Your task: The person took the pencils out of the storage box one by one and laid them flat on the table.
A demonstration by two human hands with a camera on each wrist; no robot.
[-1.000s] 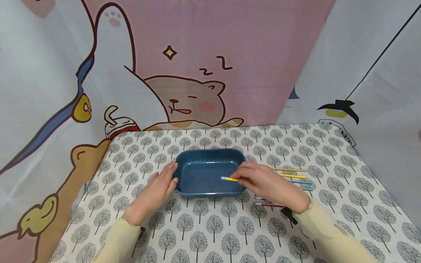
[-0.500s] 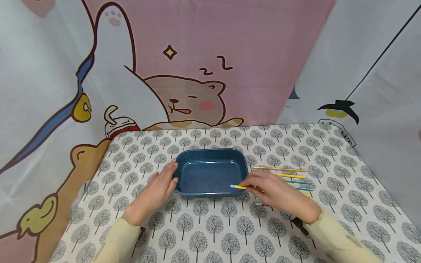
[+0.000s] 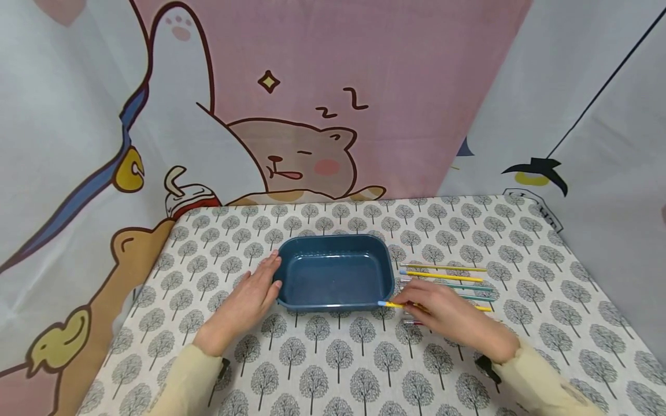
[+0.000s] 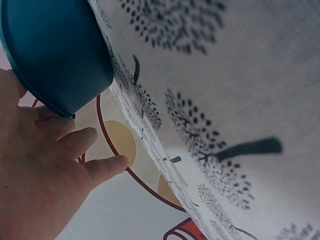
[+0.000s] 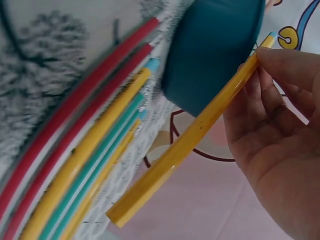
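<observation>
A yellow pencil [image 5: 190, 135] with a blue end is pinched between the thumb and fingers of my right hand [image 3: 444, 312]. In the head view its blue end overlaps the near right corner of the dark blue tray [image 3: 333, 280]. My left hand [image 3: 253, 297] rests against the tray's left side, fingers extended along the rim. The left wrist view shows those fingers [image 4: 75, 142] spread at the tray's outer wall [image 4: 55, 55]. Nothing lies inside the tray. Part of the held pencil is hidden by my right hand in the head view.
Right of the tray, several pencils lie in a row on the tree-print cloth [image 3: 338, 352]: yellow ones [image 3: 442, 277], teal ones [image 3: 476, 288] and red ones [image 5: 75, 105]. My right hand covers part of the row. Cartoon-print curtains [image 3: 406, 86] stand behind and beside the table.
My right hand has moved right and nearer with the yellow pencil, from over the tray to past its near right corner. More of the row shows. The left hand has stayed put.
</observation>
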